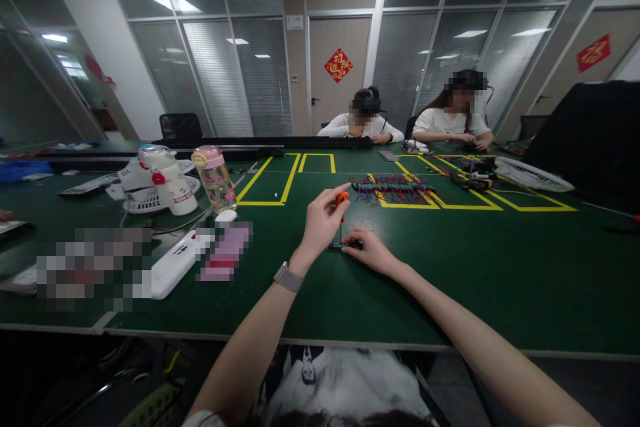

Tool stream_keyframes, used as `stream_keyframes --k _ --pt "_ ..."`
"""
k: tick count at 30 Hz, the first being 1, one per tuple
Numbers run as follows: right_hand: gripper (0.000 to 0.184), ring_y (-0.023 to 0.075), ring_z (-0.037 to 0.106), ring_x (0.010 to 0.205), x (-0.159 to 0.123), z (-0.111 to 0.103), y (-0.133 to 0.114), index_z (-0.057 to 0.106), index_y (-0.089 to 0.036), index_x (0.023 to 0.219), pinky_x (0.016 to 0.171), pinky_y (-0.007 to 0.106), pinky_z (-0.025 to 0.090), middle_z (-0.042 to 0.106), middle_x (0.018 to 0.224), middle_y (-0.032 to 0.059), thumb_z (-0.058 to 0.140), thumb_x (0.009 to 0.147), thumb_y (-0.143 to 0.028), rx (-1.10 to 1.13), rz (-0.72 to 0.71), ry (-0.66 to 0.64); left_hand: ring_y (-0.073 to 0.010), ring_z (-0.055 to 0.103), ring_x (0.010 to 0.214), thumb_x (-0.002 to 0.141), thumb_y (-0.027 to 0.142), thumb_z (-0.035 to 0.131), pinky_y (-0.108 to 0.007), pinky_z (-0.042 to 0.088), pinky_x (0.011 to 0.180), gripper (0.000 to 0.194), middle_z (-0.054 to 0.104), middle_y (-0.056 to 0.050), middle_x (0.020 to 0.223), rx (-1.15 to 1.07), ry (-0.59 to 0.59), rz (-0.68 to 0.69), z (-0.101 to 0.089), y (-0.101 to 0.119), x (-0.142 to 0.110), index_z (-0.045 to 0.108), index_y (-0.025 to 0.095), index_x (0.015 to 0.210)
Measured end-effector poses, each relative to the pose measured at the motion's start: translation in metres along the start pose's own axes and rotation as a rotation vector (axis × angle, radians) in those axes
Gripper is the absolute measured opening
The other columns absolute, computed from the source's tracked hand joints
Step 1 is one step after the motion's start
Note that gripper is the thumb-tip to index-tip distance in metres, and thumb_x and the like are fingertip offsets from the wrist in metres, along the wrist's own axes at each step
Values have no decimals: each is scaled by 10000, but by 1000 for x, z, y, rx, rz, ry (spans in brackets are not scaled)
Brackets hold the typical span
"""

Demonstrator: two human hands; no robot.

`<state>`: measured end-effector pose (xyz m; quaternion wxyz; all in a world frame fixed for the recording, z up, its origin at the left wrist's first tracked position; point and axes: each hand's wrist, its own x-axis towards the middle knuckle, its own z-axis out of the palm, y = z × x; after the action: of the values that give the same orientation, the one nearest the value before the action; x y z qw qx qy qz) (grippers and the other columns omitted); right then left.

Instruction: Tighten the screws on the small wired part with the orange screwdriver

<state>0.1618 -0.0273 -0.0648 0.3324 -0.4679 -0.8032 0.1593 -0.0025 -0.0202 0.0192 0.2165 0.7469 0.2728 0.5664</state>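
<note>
My left hand, with a watch on the wrist, is closed around the orange handle of a screwdriver. The screwdriver stands upright, its thin shaft pointing down at a small green part on the table. My right hand is low beside it, fingertips pinched at the right end of that part. What the small part is cannot be made out. Just beyond my hands lies a long row of small green boards with red and blue wires.
Yellow tape outlines mark the green table. To the left stand a pink-lidded bottle, a white bottle, a white basket and a long white box. Another white basket lies at right. Two people sit opposite.
</note>
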Motion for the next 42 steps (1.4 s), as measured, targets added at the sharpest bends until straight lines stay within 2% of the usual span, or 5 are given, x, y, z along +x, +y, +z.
stream_keyframes --k 4,9,14,19,42 --pt "101 194 574 825 0 0 0 708 -182 875 757 321 444 637 849 53 671 785 -209 -10 1 0 -180 569 959 839 275 626 -341 481 872 274 571 -64 1046 230 173 25 -2 3 0 652 235 1109" --pt "96 194 575 825 0 0 -1 705 -172 870 761 321 446 646 850 54 675 784 -203 -5 -4 5 -130 605 852 941 237 437 -268 505 767 336 612 -47 989 -10 7 -8 -1 1 0 548 227 1258" --pt "99 196 574 823 0 0 -3 705 -176 872 754 322 451 641 847 54 675 782 -204 -12 -1 6 -199 543 1016 834 314 633 -359 468 898 293 526 -71 1079 302 169 46 -1 3 -2 650 244 1118" --pt "95 195 578 822 0 0 -3 706 -179 865 758 324 449 642 844 50 673 780 -205 -11 -1 11 -139 596 907 956 216 391 -289 508 797 361 598 -55 1034 30 0 -2 1 0 -1 509 246 1296" --pt "107 196 577 838 0 -1 -2 706 -177 882 781 331 449 642 865 56 669 787 -211 -7 9 -1 -143 572 812 878 293 575 -270 500 728 239 572 -37 920 170 116 -14 -2 4 -1 645 222 1095"
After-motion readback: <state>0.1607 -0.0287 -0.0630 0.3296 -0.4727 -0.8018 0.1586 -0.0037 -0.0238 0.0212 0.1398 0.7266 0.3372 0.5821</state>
